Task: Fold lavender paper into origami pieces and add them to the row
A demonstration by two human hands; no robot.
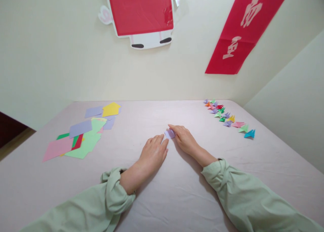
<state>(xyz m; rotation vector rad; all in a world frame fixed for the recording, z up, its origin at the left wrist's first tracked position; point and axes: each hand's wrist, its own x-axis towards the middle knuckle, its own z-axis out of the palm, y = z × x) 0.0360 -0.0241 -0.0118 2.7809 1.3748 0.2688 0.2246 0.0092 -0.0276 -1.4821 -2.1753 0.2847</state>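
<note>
A small folded piece of purple paper (pixel 169 134) lies on the pale cloth between my two hands. My right hand (pixel 184 139) has its fingers at the top and right edge of this paper, seemingly gripping it there; part of the paper is hidden under them. Just to the left, my left hand (pixel 154 151) rests low over the cloth with fingers stretched forward. Its fingertips come close to the paper's left side, and I see nothing held in them.
Loose sheets of coloured paper, with a pink sheet (pixel 58 147) nearest, overlap on the left. Several folded paper figures, among them a blue one (pixel 250 134), line the right side of the covered table (pixel 162 191). A wall with red decorations (pixel 141 12) stands behind.
</note>
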